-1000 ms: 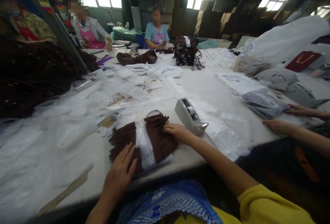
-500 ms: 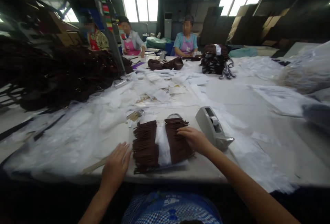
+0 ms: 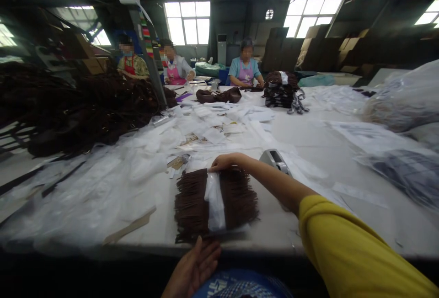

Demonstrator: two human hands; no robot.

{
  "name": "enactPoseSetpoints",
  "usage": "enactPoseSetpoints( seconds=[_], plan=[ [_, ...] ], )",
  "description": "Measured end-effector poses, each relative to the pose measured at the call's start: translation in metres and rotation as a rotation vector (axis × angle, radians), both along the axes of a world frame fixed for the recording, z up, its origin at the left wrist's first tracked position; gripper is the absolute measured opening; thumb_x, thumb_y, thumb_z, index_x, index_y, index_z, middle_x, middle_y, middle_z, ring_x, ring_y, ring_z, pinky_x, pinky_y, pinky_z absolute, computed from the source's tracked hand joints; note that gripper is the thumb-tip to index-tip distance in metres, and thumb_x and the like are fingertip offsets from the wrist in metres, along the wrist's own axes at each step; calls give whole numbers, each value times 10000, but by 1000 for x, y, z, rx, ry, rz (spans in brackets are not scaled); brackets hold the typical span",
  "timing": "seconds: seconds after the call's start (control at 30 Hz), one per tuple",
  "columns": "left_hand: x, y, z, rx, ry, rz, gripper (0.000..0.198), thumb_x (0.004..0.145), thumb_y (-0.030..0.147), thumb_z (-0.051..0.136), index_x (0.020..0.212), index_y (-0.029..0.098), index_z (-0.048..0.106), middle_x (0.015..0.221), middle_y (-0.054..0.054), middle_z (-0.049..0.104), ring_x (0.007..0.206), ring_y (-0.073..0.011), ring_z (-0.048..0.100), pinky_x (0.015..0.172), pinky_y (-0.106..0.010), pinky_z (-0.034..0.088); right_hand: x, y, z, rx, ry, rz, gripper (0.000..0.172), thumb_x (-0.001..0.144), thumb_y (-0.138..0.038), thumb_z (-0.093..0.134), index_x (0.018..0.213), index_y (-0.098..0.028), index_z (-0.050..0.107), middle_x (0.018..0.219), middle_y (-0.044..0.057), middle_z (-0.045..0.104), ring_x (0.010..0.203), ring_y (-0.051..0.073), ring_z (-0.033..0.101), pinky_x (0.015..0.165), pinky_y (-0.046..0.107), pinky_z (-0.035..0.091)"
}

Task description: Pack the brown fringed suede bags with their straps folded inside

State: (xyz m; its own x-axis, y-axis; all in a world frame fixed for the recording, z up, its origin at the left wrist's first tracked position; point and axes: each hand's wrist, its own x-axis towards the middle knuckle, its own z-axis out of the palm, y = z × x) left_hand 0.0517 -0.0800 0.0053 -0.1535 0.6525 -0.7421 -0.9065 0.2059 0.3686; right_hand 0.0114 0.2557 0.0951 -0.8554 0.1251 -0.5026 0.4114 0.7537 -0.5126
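Note:
A brown fringed bag (image 3: 192,202) lies flat near the table's front edge, with a band of clear plastic (image 3: 215,202) wrapped down its middle. My right hand (image 3: 222,162) reaches across to the bag's far top edge, fingers curled closed at the top of the plastic band. My left hand (image 3: 194,266) sits at the table's near edge just below the bag, fingers stretched out and holding nothing. A grey tape dispenser (image 3: 274,159) stands just behind my right forearm.
Loose clear plastic bags (image 3: 103,183) and paper tags (image 3: 219,129) cover the white table (image 3: 308,138). A heap of dark brown bags (image 3: 75,110) lies at left, a stack of bags (image 3: 281,90) at the back. Three people sit at the far side. Bagged goods (image 3: 401,101) lie at right.
My right hand moved from the bag's right side up to its far top edge. My left hand slid off the table's left area down to the near edge below the bag.

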Motion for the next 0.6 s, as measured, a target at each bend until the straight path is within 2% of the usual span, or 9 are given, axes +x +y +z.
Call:
enactPoseSetpoints(
  seconds=[0.13,0.23,0.37,0.5,0.6],
  plan=[
    [6,2,18,-43,-53,164,532,978,315,482,1449,100,358,1368,-237,556,1117,-263,662,948,-349,547,7,11,-6,-171,-131,-58,521,701,-574,769,931,-106,756,890,89,731,874,244,645,859,342,485],
    [4,0,32,-10,52,237,505,975,309,497,1447,158,396,1377,-177,570,1187,-242,621,1035,-361,502,23,15,-10,-340,-176,-109,563,724,-609,733,959,-97,730,850,70,714,791,184,639,804,301,506],
    [-15,-3,48,21,219,311,486,962,364,522,1416,204,459,1324,-120,626,1211,-225,606,1055,-363,488,48,8,-18,-528,-159,-207,606,823,-648,615,1079,-102,671,894,63,697,717,132,619,757,265,512],
    [-36,-7,54,-62,286,235,501,944,461,514,1392,237,497,1285,-90,656,1192,-248,619,1027,-399,509,68,-19,-28,-654,-120,-325,618,924,-665,432,1140,-119,627,901,47,687,671,111,601,710,242,506],
    [-45,-9,52,-92,371,117,594,887,524,564,1412,258,478,1255,-70,675,1194,-287,615,1012,-443,519,83,-42,-30,-734,-52,-409,527,958,-601,438,1086,-134,645,936,29,694,737,99,619,742,201,499]
  ],
)
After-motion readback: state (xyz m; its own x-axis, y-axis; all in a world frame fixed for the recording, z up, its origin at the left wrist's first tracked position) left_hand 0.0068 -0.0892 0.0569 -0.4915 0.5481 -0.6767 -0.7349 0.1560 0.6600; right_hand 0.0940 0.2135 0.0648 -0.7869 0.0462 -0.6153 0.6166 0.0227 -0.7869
